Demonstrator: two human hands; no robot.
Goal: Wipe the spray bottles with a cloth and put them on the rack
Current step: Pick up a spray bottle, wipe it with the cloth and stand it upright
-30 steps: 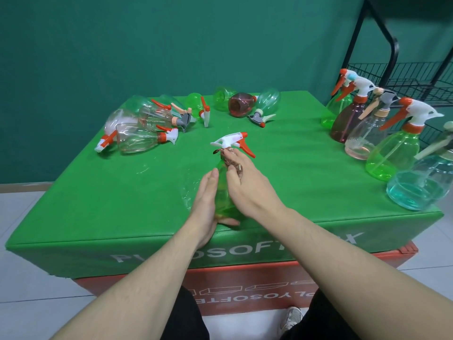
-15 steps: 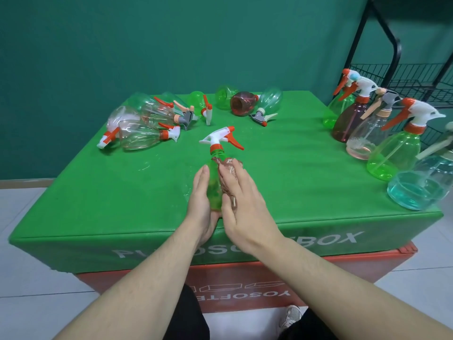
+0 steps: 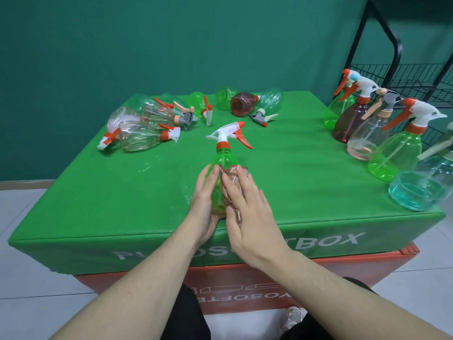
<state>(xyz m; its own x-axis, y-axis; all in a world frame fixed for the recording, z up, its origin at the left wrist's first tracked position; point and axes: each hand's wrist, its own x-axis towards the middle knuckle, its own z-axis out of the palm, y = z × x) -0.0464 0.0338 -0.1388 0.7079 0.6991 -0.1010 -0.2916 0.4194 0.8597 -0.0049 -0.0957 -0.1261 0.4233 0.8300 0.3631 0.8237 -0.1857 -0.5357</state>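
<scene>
Both hands work one green spray bottle near the front edge of the green-covered table. From the left, the left hand cups its side and base, fingers nearly straight, while the right hand presses a brownish cloth flat on its body. Since a second ago the bottle has turned so its nozzle swings leftward, and the cloth hand has slid down; wiping seems underway. Upright bottles wait right, beside the black rack.
</scene>
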